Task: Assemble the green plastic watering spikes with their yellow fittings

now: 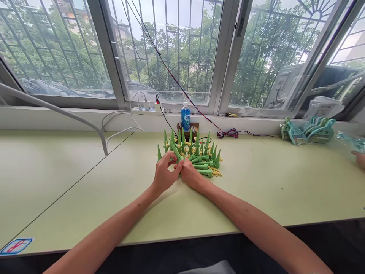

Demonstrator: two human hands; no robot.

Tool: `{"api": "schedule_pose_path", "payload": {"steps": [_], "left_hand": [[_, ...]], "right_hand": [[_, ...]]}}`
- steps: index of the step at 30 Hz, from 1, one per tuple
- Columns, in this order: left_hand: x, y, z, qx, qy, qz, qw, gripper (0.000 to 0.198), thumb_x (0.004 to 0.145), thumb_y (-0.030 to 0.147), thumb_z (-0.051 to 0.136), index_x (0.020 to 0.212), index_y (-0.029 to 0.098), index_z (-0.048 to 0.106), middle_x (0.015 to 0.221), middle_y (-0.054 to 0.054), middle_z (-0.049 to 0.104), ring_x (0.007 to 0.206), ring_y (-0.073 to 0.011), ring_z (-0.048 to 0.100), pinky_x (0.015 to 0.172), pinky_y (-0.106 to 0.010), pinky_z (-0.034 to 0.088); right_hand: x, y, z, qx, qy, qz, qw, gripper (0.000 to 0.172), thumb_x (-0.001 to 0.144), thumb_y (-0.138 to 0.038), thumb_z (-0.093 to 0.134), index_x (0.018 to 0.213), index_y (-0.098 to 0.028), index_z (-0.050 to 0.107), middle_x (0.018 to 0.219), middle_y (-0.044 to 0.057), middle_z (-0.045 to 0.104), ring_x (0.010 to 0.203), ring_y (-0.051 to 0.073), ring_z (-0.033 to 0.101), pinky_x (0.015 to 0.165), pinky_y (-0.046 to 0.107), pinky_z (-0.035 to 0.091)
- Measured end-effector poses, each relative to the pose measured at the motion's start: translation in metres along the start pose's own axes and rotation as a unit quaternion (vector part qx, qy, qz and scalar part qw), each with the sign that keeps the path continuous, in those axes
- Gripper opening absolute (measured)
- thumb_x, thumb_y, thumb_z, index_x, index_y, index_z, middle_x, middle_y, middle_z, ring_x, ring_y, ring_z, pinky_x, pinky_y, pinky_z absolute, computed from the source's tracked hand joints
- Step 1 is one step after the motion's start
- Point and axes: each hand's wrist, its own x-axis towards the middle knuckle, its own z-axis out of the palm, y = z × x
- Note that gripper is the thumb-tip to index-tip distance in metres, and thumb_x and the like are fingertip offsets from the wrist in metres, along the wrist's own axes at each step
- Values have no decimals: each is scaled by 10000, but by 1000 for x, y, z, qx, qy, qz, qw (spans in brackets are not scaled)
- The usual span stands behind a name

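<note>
My left hand [166, 172] pinches a green cone-shaped plastic spike [175, 150], its point tilted up and to the left. Close against the spike's wider lower end is my right hand [190, 173], fingers curled in; whatever they hold is hidden behind the hand. Just beyond both hands, several more green spikes [197, 144] stand upright with small yellow pieces at their sides. To the right, other green spikes [201, 166] lie flat in a pile, beside loose yellow plastic pieces [216, 172].
Behind the spikes are a blue-labelled bottle [186, 118] and a brown box [195, 126]. A power strip [146, 110] sits on the sill, and a coiled cable [228, 133] lies nearby. Teal and green plastic items [312, 130] are at right, near another person's hand [358, 159]. A grey hose [71, 114] arches left.
</note>
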Motion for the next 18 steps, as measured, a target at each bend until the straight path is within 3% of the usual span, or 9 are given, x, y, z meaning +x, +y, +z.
{"api": "schedule_pose_path", "payload": {"steps": [6, 18], "left_hand": [[-3, -1, 2, 22, 22, -11, 999, 184, 845, 269, 605, 780, 205, 446, 771, 12, 465, 682, -100, 474, 670, -248, 576], [-4, -1, 4, 30, 57, -48, 997, 185, 856, 292, 591, 792, 210, 438, 765, 19, 458, 669, -103, 481, 693, -274, 576]], "right_hand": [[1, 0, -4, -68, -24, -21, 997, 274, 875, -25, 386, 752, -159, 591, 794, 55, 530, 807, 182, 418, 744, 303, 344], [4, 2, -4, -88, -53, -20, 994, 222, 908, -91, 448, 959, -157, 653, 928, 88, 597, 869, 206, 469, 780, 342, 365]]}}
